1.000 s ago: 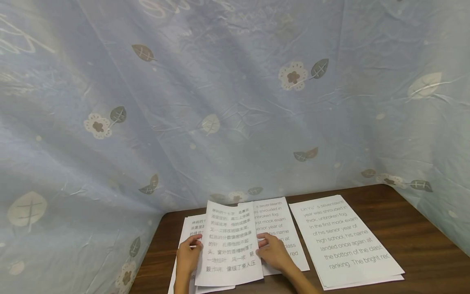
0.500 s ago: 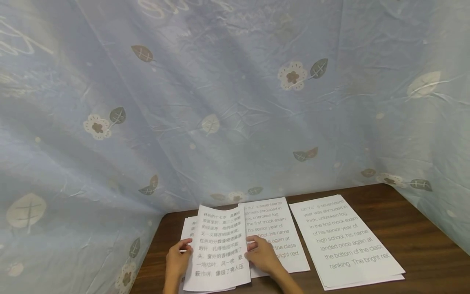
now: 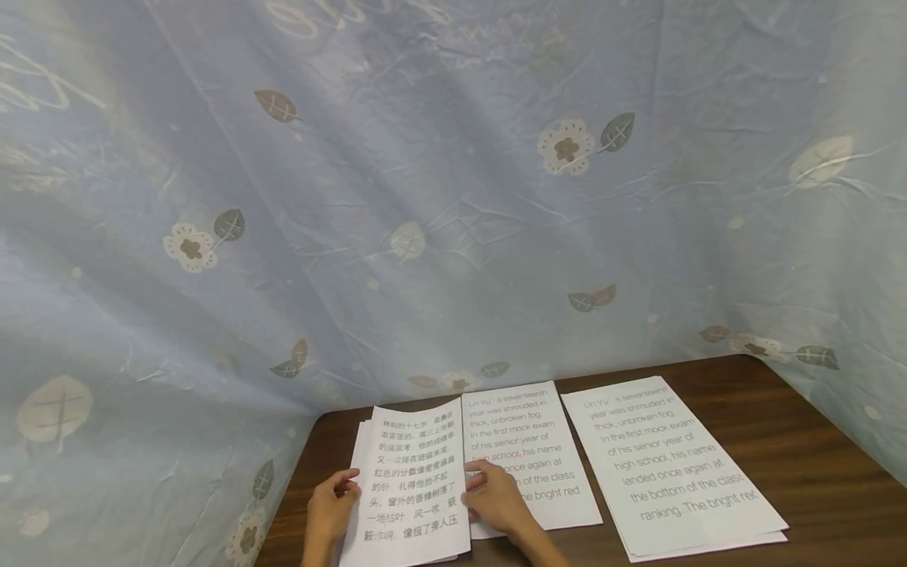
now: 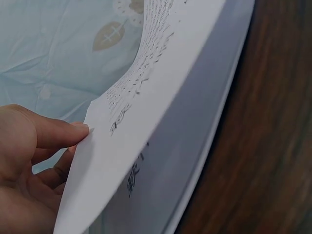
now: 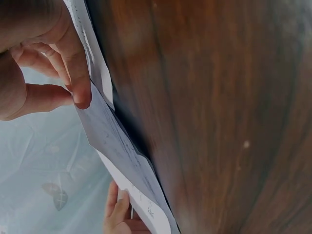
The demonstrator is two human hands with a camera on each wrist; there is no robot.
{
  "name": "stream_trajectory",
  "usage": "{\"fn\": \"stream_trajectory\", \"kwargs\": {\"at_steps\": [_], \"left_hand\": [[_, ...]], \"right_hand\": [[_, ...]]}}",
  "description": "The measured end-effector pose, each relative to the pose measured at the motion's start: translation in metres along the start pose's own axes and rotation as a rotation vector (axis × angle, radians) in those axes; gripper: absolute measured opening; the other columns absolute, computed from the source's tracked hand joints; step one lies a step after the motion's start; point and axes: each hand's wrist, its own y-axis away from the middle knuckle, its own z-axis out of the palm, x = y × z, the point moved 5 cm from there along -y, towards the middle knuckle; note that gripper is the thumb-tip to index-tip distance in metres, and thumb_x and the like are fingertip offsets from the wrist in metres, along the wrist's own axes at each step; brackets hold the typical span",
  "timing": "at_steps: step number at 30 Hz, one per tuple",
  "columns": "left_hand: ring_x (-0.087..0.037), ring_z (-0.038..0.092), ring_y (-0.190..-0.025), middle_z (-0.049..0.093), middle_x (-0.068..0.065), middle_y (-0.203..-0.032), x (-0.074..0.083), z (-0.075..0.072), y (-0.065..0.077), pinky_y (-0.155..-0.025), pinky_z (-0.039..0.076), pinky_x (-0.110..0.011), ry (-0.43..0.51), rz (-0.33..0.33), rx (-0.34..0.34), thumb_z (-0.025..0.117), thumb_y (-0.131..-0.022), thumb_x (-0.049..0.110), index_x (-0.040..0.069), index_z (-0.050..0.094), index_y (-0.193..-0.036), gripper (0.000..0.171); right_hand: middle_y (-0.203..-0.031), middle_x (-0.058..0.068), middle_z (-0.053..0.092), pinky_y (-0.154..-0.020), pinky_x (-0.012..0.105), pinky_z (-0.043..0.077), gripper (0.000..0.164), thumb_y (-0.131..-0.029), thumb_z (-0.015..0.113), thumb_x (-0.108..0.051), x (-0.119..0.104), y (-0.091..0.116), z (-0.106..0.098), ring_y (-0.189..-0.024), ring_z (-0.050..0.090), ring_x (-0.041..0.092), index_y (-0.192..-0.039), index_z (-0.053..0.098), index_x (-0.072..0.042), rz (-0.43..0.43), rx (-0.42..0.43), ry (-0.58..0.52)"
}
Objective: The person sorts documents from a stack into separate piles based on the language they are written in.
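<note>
A sheet of paper [image 3: 418,496] printed with Chinese characters is held bowed above a stack of paper [image 3: 364,435] at the table's left. My left hand [image 3: 330,508] pinches the sheet's left edge, thumb on the printed face in the left wrist view. On the opposite edge, my right hand [image 3: 497,498] pinches the same sheet between thumb and finger, as the right wrist view shows. Beneath the raised sheet, the lower paper [image 4: 170,161] lies on the table, mostly covered. Right of the sheet are pages with English print [image 3: 520,429], partly behind my right hand.
A second stack of English-printed pages [image 3: 680,465] lies farther right, its lower sheets slightly askew. The dark wooden table [image 3: 801,441] ends at the back against a pale blue patterned curtain [image 3: 468,197].
Both hands have carried the Chinese-printed sheet left and toward the near side, over the left stack. More of the middle English page now shows. The right stack has stayed put.
</note>
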Motion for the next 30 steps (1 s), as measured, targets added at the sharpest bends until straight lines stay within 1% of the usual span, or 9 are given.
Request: {"fn": "stream_trajectory", "kwargs": {"at_steps": [7,12,16,20,30], "left_hand": [[-0.018,0.062,-0.089,0.074,-0.009,-0.101,-0.003,-0.006,0.001,-0.078,0.044,-0.032,-0.009,-0.017,0.005,0.072,-0.092,0.002,0.0,0.076,-0.124,0.032],[-0.018,0.062,-0.089,0.074,-0.01,-0.102,-0.009,-0.009,0.0,-0.077,0.044,-0.031,-0.007,-0.033,0.006,0.072,-0.092,0.001,0.0,0.076,-0.123,0.032],[-0.018,0.061,-0.087,0.073,-0.009,-0.1,-0.011,-0.011,-0.002,-0.075,0.044,-0.029,0.006,-0.046,0.003,0.071,-0.093,0.002,0.0,0.076,-0.124,0.032],[-0.019,0.061,-0.087,0.072,-0.009,-0.099,-0.013,-0.012,-0.003,-0.075,0.044,-0.03,0.018,-0.055,0.003,0.069,-0.093,0.002,-0.001,0.076,-0.124,0.031],[-0.019,0.06,-0.085,0.072,-0.011,-0.099,-0.018,-0.011,-0.004,-0.074,0.043,-0.031,-0.002,-0.051,0.016,0.07,-0.092,0.0,-0.002,0.075,-0.124,0.032]], "right_hand": [[-0.103,0.011,0.072,-0.062,0.028,0.062,0.057,-0.085,0.073,-0.002,-0.002,0.0,0.008,-0.078,0.072,0.017,-0.14,0.061,0.009,0.003,-0.007,-0.035],[-0.101,0.011,0.072,-0.058,0.025,0.06,0.056,-0.084,0.072,0.0,-0.003,0.0,0.014,-0.076,0.072,0.016,-0.139,0.062,0.01,-0.023,-0.002,-0.033],[-0.099,0.011,0.072,-0.057,0.024,0.059,0.055,-0.084,0.071,0.003,-0.004,-0.001,0.016,-0.074,0.071,0.016,-0.137,0.063,0.011,-0.06,0.011,-0.006],[-0.098,0.01,0.073,-0.056,0.022,0.058,0.053,-0.084,0.071,0.003,-0.003,-0.003,0.019,-0.072,0.072,0.015,-0.136,0.064,0.012,-0.082,0.018,0.019],[-0.096,0.009,0.073,-0.055,0.022,0.058,0.051,-0.085,0.072,0.001,-0.002,-0.006,0.02,-0.067,0.071,0.011,-0.134,0.065,0.013,-0.072,0.03,0.06]]}}
